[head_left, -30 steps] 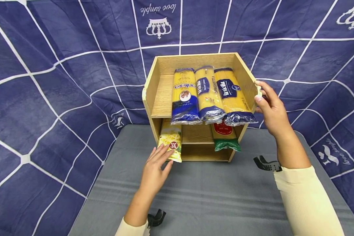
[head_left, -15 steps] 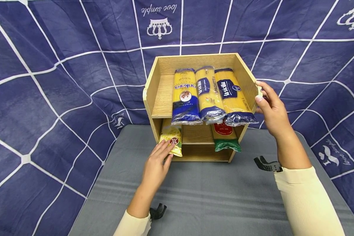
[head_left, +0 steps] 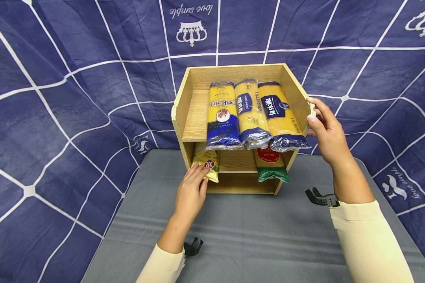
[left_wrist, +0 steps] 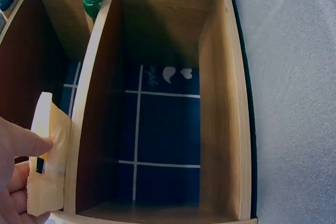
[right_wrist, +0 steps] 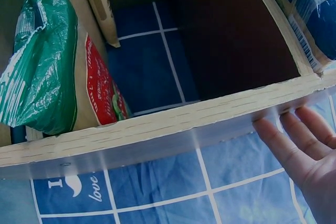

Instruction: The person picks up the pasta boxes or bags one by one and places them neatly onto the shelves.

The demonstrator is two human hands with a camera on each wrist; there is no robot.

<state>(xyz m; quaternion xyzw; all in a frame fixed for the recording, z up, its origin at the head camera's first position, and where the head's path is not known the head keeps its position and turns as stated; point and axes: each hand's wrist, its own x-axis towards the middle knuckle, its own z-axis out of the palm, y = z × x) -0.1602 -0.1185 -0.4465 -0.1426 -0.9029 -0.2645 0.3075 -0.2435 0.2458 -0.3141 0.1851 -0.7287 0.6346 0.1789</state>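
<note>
In the head view a yellow noodle packet lies in the left of the middle compartment of a wooden shelf. My left hand holds its near end, fingers over the top; in the left wrist view the thumb presses on the packet's pale end. My right hand grips the front edge of the right side panel, and the right wrist view shows its fingertips against the panel's outer face. A spaghetti packet with a green end lies at the right of the same compartment.
On the top level lie a blue-and-yellow Ankara spaghetti packet and two La Sicilia spaghetti packets, one in the middle and one on the right. The shelf stands on a grey cloth surface before a blue checked curtain.
My left hand has moved forward, and the yellow noodle packet has slid deeper into the compartment, so less of it sticks out. The right hand has stayed on the panel.
</note>
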